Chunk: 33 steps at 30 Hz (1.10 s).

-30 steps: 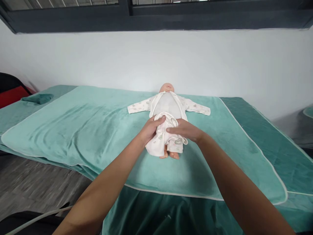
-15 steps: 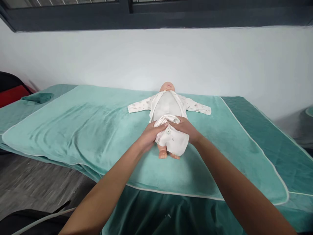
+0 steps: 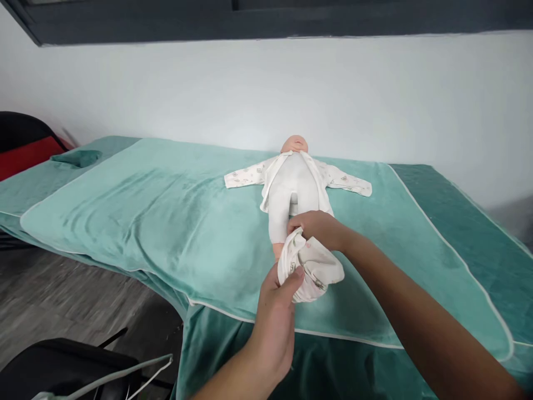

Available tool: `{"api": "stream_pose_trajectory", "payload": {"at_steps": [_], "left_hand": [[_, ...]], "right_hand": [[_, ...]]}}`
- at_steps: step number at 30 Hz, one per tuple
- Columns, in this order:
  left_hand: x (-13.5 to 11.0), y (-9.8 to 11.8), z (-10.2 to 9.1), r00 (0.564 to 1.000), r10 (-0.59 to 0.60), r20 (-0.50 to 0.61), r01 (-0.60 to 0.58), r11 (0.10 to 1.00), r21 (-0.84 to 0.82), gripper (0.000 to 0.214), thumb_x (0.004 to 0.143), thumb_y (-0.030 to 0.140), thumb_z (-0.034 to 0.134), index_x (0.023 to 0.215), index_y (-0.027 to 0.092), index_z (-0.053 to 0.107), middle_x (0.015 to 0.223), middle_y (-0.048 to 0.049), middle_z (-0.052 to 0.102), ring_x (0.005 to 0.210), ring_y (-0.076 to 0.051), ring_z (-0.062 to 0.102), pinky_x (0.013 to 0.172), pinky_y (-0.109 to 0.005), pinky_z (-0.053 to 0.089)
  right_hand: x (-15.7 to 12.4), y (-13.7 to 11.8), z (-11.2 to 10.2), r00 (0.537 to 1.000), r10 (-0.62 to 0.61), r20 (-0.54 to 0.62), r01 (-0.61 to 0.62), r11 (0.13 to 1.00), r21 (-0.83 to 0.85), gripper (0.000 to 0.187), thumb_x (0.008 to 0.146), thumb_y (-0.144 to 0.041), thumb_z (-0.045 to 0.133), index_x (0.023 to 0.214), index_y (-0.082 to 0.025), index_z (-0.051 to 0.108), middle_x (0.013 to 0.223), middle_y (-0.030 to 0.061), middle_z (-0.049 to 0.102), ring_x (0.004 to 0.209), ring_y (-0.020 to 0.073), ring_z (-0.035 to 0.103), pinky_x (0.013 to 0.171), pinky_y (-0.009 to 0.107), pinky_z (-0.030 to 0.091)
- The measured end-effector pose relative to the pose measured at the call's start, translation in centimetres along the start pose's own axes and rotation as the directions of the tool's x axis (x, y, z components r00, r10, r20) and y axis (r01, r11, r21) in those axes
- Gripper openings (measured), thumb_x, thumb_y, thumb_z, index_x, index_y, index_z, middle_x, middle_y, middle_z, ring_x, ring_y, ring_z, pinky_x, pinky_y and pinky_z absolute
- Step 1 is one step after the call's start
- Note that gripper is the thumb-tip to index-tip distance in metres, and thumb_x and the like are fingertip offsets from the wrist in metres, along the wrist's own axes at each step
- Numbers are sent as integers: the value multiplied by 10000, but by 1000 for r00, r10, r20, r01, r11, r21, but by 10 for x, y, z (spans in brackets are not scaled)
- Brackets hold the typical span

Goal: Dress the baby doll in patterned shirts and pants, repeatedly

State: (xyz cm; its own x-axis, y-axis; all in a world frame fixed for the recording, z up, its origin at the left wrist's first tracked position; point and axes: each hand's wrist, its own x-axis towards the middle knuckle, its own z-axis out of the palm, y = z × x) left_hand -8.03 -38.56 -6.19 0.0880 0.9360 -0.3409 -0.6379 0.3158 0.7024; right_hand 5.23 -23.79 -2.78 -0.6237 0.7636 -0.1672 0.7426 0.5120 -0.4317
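A baby doll (image 3: 295, 183) lies on its back with its head toward the wall. It has a white cloth body, and its printed long-sleeved top (image 3: 245, 174) is open at the front, sleeves spread wide. My left hand (image 3: 275, 311) is closed on small white printed trousers (image 3: 312, 272), bunched at the doll's feet, thumb on top. My right hand (image 3: 318, 228) curls over the doll's lower leg on the right, just above the trousers; its fingertips are partly hidden. The other leg (image 3: 278, 222) is bare of the trousers, its foot partly covered by them.
A light green blanket (image 3: 166, 222) with pale piping covers the bed, over a darker green sheet (image 3: 449, 205). A white wall (image 3: 208, 94) stands behind. At lower left are a black chair (image 3: 70, 366) and a pale cable (image 3: 120, 373); a red-and-black chair (image 3: 29, 153) stands far left.
The trousers have moved down toward me, off the doll's thighs to its feet. My left hand came nearer with them; my right hand shifted from the cloth to the leg.
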Motion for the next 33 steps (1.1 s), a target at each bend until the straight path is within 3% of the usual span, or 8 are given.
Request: {"api": "stream_pose_trajectory", "payload": {"at_steps": [3,6,11,16,23,29,33], "left_hand": [[0,-14,-11,998,15,-59,-17,1000,-24,403,800,392,781,1181,268,738,1178,-76,740,1085,-260,668,906,-348,496],[6,-18,-33,992,25,-120,-17,997,72,295,783,362,782,1040,222,747,986,-45,739,927,-207,647,828,-305,476],[25,6,-66,979,120,-163,-66,950,306,203,764,337,769,765,191,628,688,39,573,671,-118,479,631,-235,366],[39,26,-69,986,108,-131,-49,921,387,256,734,375,769,725,191,591,636,41,544,622,-119,462,581,-231,333],[47,25,-73,993,-12,-119,55,930,365,306,702,415,820,784,175,648,690,23,585,633,-118,503,590,-232,381],[50,15,-70,1000,-23,-19,28,947,320,337,756,443,815,875,165,667,785,10,639,703,-117,543,659,-231,414],[60,20,-70,993,-46,112,9,950,312,403,789,439,799,1062,165,688,974,-47,714,848,-169,619,778,-271,466]], "right_hand": [[0,-6,0,999,35,25,-31,989,-148,78,805,-247,641,851,-223,699,923,14,753,790,177,633,633,268,320],[0,-12,3,998,63,25,-56,972,-229,75,828,-279,630,856,-229,677,944,7,753,767,167,630,628,278,294],[3,-18,12,997,75,6,-67,925,-375,163,884,-362,602,882,-211,664,995,53,733,791,195,649,597,305,262],[7,-20,15,993,121,9,-107,903,-417,223,909,-407,604,874,-199,677,974,76,735,861,238,678,598,314,263],[7,-18,14,994,111,23,-92,910,-404,223,910,-393,597,821,-202,669,965,56,724,824,205,664,594,306,275],[8,-19,11,995,87,45,-61,910,-409,217,934,-342,546,824,-191,658,978,67,727,862,210,671,593,302,276],[10,-20,12,993,119,28,-97,908,-408,191,912,-338,563,830,-193,657,959,73,735,848,223,676,604,305,290]]}}
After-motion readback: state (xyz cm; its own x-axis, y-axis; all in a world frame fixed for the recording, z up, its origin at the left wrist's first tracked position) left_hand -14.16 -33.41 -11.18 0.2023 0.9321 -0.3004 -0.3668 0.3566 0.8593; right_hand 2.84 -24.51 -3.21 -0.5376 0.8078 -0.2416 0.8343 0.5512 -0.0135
